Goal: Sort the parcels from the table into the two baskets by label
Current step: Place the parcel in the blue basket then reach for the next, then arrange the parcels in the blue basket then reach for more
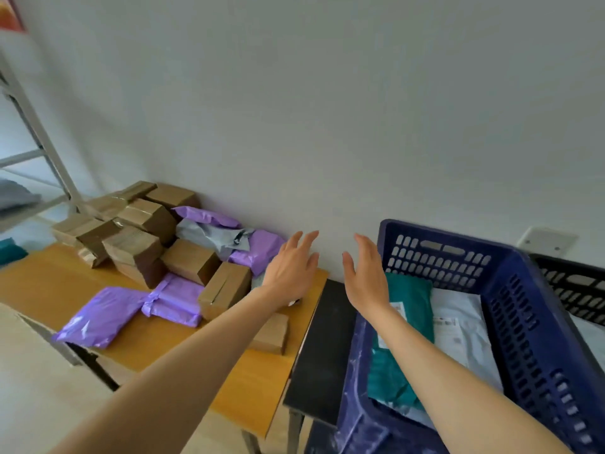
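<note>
L hand (289,268), R hand (366,276) spread, empty, cardboard box (226,288) by L, blue basket (435,257) rt

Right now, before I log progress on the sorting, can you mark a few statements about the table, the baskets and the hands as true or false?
1. The left hand and the right hand are both open and hold nothing. True.
2. The blue basket is empty. False: a teal parcel and a white parcel lie in it.
3. Several purple mailers lie on the wooden table. True.
4. The table holds only mailers. False: a pile of cardboard boxes also sits on it.
</note>
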`<action>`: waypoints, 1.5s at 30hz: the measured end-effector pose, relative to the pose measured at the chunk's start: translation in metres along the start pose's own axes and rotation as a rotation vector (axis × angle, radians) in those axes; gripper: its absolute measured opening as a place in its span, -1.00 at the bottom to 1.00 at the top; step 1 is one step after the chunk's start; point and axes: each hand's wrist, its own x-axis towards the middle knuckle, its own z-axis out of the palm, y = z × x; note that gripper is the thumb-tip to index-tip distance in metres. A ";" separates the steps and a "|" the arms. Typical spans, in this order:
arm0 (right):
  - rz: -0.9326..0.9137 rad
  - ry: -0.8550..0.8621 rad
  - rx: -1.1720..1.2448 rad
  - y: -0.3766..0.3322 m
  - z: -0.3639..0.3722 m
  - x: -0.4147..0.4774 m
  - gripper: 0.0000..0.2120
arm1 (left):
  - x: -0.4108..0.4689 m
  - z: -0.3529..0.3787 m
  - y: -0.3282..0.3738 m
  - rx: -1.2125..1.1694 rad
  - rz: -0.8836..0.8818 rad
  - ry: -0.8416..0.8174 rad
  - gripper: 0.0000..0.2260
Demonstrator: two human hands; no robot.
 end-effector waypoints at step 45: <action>0.581 -0.368 0.019 0.006 0.231 -0.100 -0.46 | -0.063 0.058 -0.262 -0.113 -0.549 -0.549 -0.58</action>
